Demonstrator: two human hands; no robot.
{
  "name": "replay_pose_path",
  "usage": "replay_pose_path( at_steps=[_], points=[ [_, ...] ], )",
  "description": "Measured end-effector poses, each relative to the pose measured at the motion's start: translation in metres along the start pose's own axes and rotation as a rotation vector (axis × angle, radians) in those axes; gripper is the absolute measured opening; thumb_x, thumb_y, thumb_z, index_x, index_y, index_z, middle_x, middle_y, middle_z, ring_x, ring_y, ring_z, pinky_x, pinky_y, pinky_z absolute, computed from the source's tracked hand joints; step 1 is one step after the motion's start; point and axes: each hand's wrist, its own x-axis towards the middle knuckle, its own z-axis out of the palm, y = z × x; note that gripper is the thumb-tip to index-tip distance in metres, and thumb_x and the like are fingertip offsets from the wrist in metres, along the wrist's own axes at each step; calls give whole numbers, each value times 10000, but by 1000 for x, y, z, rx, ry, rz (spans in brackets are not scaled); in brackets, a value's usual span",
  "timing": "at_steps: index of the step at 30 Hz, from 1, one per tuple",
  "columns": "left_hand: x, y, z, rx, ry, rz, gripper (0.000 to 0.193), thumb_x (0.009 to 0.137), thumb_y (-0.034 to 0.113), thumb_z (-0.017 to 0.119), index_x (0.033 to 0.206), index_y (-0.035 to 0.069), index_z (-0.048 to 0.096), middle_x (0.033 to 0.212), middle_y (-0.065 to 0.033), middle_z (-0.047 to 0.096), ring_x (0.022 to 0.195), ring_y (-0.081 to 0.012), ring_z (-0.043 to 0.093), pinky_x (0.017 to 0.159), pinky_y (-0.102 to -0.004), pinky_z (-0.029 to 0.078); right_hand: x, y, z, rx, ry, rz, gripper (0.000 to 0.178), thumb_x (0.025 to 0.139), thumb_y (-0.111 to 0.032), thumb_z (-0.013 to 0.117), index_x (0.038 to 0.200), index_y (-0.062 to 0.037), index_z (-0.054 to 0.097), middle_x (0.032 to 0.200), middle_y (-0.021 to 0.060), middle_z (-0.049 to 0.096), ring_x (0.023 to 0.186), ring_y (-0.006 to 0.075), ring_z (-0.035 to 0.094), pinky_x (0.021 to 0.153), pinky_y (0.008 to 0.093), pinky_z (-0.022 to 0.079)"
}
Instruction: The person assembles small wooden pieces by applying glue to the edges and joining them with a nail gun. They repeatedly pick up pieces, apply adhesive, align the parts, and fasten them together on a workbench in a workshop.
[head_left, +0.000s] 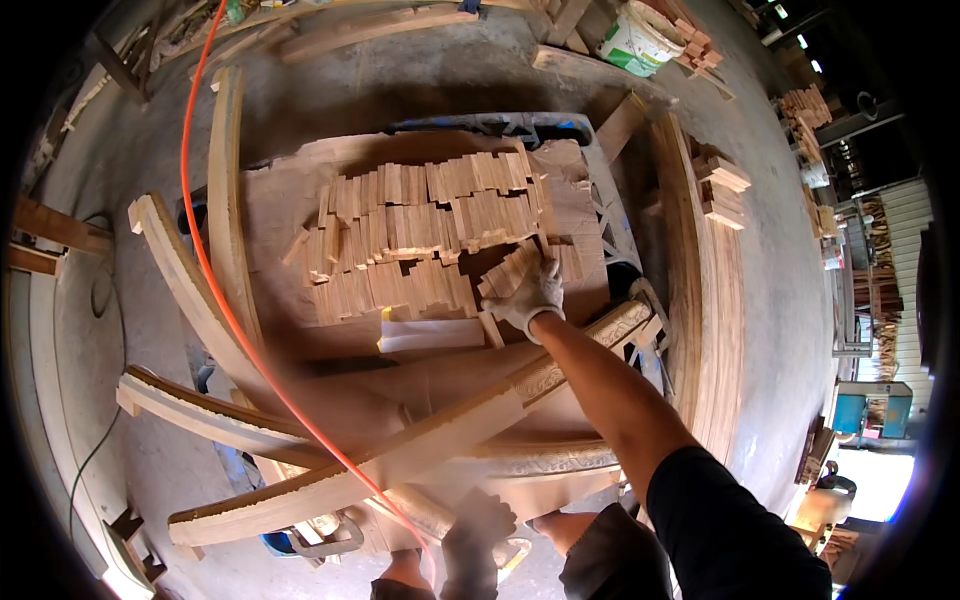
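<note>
Small wooden blocks (400, 225) stand packed in uneven rows on a brown cardboard sheet (275, 220). My right hand (535, 300), in a pale work glove, reaches to the right part of the rows. Its thumb and fingers span a short row of wooden blocks (512, 266) from either end, with the row still among the others. A white sheet of paper (430, 335) with a yellow edge lies just left of that hand. My left hand (480, 525), gloved and smeared by motion, is low in the middle near my legs; its fingers cannot be made out.
Long curved wooden beams (410, 455), some carved, cross the near side and left. An orange hose (240, 335) runs over them. Long boards (705, 330) lie at the right, with more blocks (723, 190) on top. A white bucket (640, 42) stands at the back.
</note>
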Motion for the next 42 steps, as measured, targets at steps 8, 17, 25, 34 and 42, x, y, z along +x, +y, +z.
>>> replay_pose_path(
  at_steps=[8, 17, 25, 34, 42],
  points=[
    [-8, -2, -2, 39, -5, -5, 184, 1015, 90, 588, 1155, -29, 611, 989, -81, 649, 892, -183, 651, 812, -313, 535, -5, -9, 0, -3, 74, -29, 1326, 713, -690, 841, 1604, 54, 201, 1600, 339, 256, 1519, 472, 255, 1261, 489, 266],
    [-9, 3, 3, -9, -1, -54, 160, 1017, 92, 567, 1126, -21, 596, 905, -72, 613, 840, -193, 619, 768, -311, 500, -1, -5, 14, -5, 276, -142, 1339, 668, -678, 867, 1593, 58, 237, 1526, 282, 364, 1438, 441, 329, 1230, 501, 287],
    [-4, 0, 4, -13, -28, -21, 195, 1037, 160, 524, 1110, -14, 575, 903, -78, 598, 835, -195, 614, 770, -309, 496, -17, -9, 4, -36, 185, -44, 1295, 676, -707, 848, 1622, -40, 267, 1575, 253, 349, 1471, 417, 322, 1225, 504, 304],
    [-5, 1, -6, 47, -74, -11, 306, 1003, 176, 670, 1208, -40, 600, 1035, -100, 669, 942, -205, 667, 878, -343, 539, 0, -25, -10, -56, 110, -42, 1331, 709, -692, 853, 1638, -11, 185, 1642, 267, 277, 1538, 421, 262, 1264, 494, 267],
    [0, -17, -17, 37, -68, -13, 429, 996, 184, 723, 1315, -79, 606, 1108, -111, 708, 1010, -214, 689, 946, -357, 548, 11, -31, -7, -106, 1, 54, 1470, 697, -812, 768, 1677, -17, 15, 1719, 265, 178, 1603, 408, 160, 1295, 519, 196]
  ],
)
